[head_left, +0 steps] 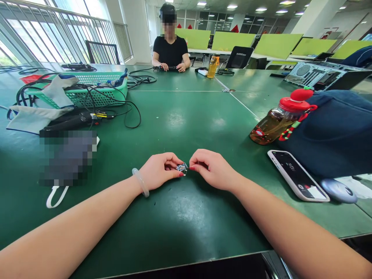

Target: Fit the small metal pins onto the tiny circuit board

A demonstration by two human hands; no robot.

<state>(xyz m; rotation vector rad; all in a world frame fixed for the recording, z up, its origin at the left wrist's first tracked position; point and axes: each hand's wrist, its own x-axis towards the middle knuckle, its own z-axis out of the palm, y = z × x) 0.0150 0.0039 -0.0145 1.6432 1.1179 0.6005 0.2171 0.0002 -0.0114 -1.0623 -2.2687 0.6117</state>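
Between thumb and fingers, my left hand (161, 169) pinches a small circuit board (182, 168) just above the green table (174, 128). The board is dark blue with pale parts on its face. Close to its right edge is my right hand (212, 168), thumb and fingertips pressed together. Whether those fingertips hold something tiny or touch the board, I cannot make out. A pale bangle (140, 182) circles my left wrist.
On the left are a green basket (101, 95) with cables and a blurred dark object (69, 159). To the right stand a red-lidded bottle (276, 116), a phone (298, 175), a mouse (340, 190) and a dark bag (334, 131). A person (171, 50) sits opposite.
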